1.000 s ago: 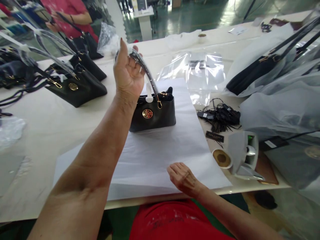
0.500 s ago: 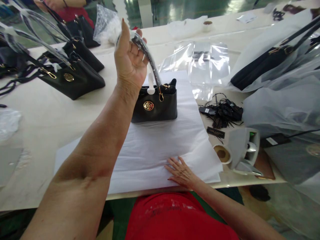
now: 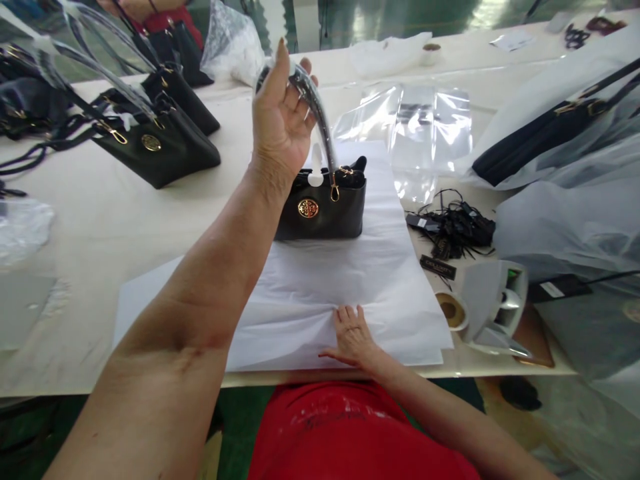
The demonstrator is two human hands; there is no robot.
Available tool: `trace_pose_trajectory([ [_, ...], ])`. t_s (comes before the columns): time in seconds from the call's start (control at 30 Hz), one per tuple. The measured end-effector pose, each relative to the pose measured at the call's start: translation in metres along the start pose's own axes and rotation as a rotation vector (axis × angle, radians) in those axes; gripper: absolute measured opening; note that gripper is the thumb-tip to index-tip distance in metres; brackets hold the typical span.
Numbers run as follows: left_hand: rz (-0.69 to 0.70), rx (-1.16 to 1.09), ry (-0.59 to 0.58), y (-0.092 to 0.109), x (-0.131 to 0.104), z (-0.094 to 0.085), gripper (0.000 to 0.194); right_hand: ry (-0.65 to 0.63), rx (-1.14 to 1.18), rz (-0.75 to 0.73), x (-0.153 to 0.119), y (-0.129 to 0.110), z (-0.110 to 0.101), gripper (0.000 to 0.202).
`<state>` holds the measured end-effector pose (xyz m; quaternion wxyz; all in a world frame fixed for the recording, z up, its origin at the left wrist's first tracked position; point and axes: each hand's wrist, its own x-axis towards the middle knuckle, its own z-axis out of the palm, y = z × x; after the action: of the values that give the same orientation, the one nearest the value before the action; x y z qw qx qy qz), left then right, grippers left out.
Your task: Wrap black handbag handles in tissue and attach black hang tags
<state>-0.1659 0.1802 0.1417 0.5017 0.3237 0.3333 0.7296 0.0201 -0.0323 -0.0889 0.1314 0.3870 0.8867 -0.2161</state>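
- Left hand: fingers curled round the film-wrapped handle of the black handbag, standing on white paper.
- Right hand: fingers spread on the paper.
- Black label, right: reads "DELUXITY", slightly blurred.
- Tape dispenser: near the label.
- Left forearm: hides the handbag's left end.

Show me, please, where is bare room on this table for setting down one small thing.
Bare tabletop lies between the black bags at left and the left forearm; bare white paper lies between the upright handbag and the right hand. Crowded at right: black tags, tape dispenser, wrapped bags.
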Motion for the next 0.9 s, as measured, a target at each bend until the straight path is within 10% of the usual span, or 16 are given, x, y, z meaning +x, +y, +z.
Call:
trace_pose_trajectory([
  [0.3,-0.214,0.204,0.097,0.004,0.0,-0.003,0.039,0.064,-0.104,0.079,0.017,-0.029,0.013,0.05],
  [0.9,-0.144,0.126,-0.006,0.012,0.016,-0.015,0.041,0.761,-0.178,-0.327,-0.022,-0.033,-0.066,0.037],
])
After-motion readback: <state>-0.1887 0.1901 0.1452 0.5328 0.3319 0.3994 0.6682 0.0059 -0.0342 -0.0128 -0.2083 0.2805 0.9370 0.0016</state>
